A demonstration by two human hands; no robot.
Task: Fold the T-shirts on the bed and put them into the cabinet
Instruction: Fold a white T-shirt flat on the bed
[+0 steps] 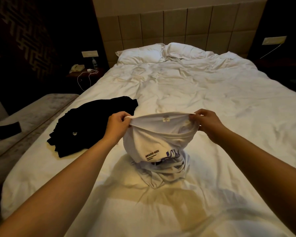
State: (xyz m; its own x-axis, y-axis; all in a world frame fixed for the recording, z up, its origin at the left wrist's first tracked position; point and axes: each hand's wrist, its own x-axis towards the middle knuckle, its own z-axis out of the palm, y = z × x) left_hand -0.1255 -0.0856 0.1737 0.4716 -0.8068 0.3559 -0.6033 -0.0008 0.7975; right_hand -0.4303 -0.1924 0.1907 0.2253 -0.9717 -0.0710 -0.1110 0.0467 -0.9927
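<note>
While the black T-shirt (92, 124) waits, left hand (117, 124) and right hand (207, 124) pinch the white T-shirt (161, 144) by its collar edge, lifting it over the bed (212, 93), probably to straighten it.

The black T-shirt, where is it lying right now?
In the head view, the black T-shirt lies crumpled on the bed's left side, just left of the left hand gripping the white T-shirt.

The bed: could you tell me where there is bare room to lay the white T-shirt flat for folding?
Free: the wide stretch of bed between the pillows and the hands, and the sheet right of the right hand. Crowded: the left edge, where the black T-shirt lies beside the left hand. The white T-shirt hangs bunched from both hands.
</note>
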